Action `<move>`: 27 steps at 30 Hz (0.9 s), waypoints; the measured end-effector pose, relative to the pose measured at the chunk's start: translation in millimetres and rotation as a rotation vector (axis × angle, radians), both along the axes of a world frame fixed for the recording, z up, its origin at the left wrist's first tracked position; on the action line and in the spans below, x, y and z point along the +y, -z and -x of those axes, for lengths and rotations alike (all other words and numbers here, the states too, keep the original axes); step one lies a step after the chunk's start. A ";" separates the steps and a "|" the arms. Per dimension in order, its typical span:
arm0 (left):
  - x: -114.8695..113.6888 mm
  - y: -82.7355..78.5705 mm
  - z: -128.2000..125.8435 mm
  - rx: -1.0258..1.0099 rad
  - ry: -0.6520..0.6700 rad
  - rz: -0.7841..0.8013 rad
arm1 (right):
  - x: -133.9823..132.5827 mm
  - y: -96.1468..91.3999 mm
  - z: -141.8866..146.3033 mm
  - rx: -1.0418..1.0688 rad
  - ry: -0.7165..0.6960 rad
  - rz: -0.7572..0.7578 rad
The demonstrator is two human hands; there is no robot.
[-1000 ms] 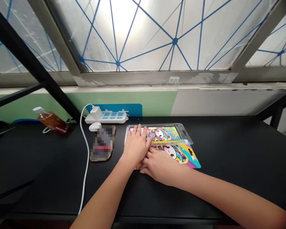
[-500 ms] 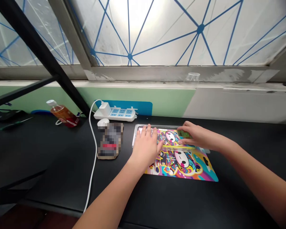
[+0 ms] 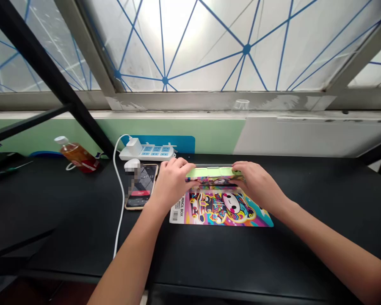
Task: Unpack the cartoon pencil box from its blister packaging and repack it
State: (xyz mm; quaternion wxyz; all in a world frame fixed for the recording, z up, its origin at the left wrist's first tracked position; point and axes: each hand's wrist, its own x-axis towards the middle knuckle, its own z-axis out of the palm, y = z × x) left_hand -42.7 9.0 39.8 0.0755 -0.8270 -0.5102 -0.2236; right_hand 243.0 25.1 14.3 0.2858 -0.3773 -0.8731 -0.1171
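Observation:
A pencil box [image 3: 213, 172] with a light green side and a colourful printed face is tipped up on the black desk. My left hand [image 3: 174, 177] grips its left end between thumb and fingers. At the right end, my right hand [image 3: 257, 181] holds it the same way. In front of the box lies a bright cartoon card [image 3: 224, 209] marked "PENCIL BOX", flat on the desk. A strip of clear plastic shows between box and card. My fingers cover both ends of the box, and its far side is hidden.
Left of my left hand lies a phone [image 3: 148, 180], with a white rounded object [image 3: 132, 164] beside it. Behind stands a power strip [image 3: 155, 151]; its white cable [image 3: 118, 212] runs forward. A drink bottle [image 3: 79, 157] leans farther left. A clear cup [image 3: 241, 104] sits on the sill.
The pencil box, earlier lying flat in its clear plastic packaging, is now tipped up. My left hand has gone from resting flat on it to gripping its left end; my right hand grips the other.

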 end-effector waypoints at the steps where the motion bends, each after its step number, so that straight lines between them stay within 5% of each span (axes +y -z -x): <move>1: -5.6 -4.5 1.4 0.002 0.049 -0.066 | -7.8 -4.1 -0.7 0.014 0.000 -0.063; 6: -61.2 -7.8 3.6 -0.116 0.175 -0.220 | -63.3 -15.3 -19.6 -0.017 -0.028 -0.215; 12: -108.1 46.1 11.4 -0.245 0.157 -0.013 | -119.2 24.1 -32.2 -0.041 -0.121 -0.177; 15: -110.7 61.6 16.0 -0.270 0.072 0.232 | -125.7 36.1 -28.9 -0.035 -0.125 -0.039; 19: -110.7 58.0 21.2 -0.386 -0.002 0.520 | -125.8 35.3 -29.1 -0.030 -0.069 0.256; 27: -114.2 59.4 19.3 -0.489 -0.101 0.605 | -99.9 1.0 -47.2 0.049 -0.035 0.663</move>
